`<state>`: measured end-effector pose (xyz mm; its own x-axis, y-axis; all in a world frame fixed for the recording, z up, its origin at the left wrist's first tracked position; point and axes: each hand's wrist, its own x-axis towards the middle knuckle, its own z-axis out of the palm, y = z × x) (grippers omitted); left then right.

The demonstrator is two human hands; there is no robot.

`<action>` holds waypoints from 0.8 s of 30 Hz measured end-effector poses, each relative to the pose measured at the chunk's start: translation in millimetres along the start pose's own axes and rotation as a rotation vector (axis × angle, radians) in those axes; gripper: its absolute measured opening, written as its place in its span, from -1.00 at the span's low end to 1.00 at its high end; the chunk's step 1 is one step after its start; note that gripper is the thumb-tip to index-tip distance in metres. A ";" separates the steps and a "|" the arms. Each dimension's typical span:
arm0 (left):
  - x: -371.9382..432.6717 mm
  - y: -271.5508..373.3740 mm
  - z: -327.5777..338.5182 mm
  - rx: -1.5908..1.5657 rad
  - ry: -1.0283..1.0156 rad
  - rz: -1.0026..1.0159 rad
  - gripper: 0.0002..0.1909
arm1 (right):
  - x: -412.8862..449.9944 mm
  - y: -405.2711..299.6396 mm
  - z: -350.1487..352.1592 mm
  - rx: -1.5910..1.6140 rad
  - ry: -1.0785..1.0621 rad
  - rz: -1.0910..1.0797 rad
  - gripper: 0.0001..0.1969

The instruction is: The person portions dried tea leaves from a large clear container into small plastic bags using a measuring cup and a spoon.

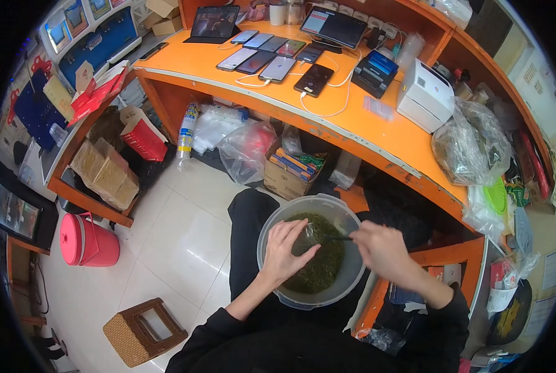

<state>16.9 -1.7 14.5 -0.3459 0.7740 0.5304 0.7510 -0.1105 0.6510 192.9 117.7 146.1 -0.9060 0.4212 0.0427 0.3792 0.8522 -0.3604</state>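
Observation:
A round translucent plastic tub (352, 275) sits at my lap, between my legs. Finely shredded green matter (322, 272), perhaps chopped herbs or dried leaves, covers its bottom. My left hand (283, 249) reaches over the tub's left side, its thumb and fingers around a small clear container (309, 233); my hand hides part of it. From the right, my right hand (383, 249) grips the handle of a dark spoon-like utensil (337, 238). The utensil points left toward the clear container, above the green matter. Its tip is too indistinct to tell whether it touches the container.
Ahead curves an orange counter (352, 126) bearing several phones (278, 69), cables, a tablet (214, 22), a monitor (334, 27) and a white label printer (425, 95). Beneath it stands a cardboard box (285, 179). A pink lidded bucket (89, 240) and a woven-sided stool (136, 333) are on the tiled floor.

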 end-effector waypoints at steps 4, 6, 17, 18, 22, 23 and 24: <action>1.2 3.5 2.3 -0.079 -0.027 -0.003 -0.34 | -13.8 -11.3 3.5 -0.212 0.011 -0.072 -0.82; 2.7 5.3 0.7 -0.097 -0.056 -0.011 -0.30 | -14.8 -10.6 4.7 -0.226 0.015 -0.074 -0.82; -3.7 1.8 8.4 -0.077 -0.228 -0.254 -0.34 | -0.4 -35.3 11.8 -0.419 0.006 -0.209 -0.86; -2.4 1.9 6.9 -0.128 -0.208 -0.259 -0.38 | 1.4 -39.4 12.3 -0.473 0.010 -0.252 -0.86; 2.1 7.9 0.8 -0.206 -0.116 -0.187 -0.45 | 1.0 -48.5 18.7 -0.578 0.070 -0.302 -0.88; 2.7 7.5 0.8 -0.196 -0.107 -0.180 -0.45 | 1.1 -49.2 18.2 -0.590 0.120 -0.303 -0.88; 0.8 6.6 1.9 -0.232 -0.081 -0.201 -0.46 | -0.1 -47.7 18.5 -0.622 0.112 -0.271 -0.89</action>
<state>22.6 -0.6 18.1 -0.4212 0.8410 0.3396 0.5209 -0.0821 0.8496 171.5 71.3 146.0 -0.9718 0.1691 0.1644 0.2100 0.9377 0.2768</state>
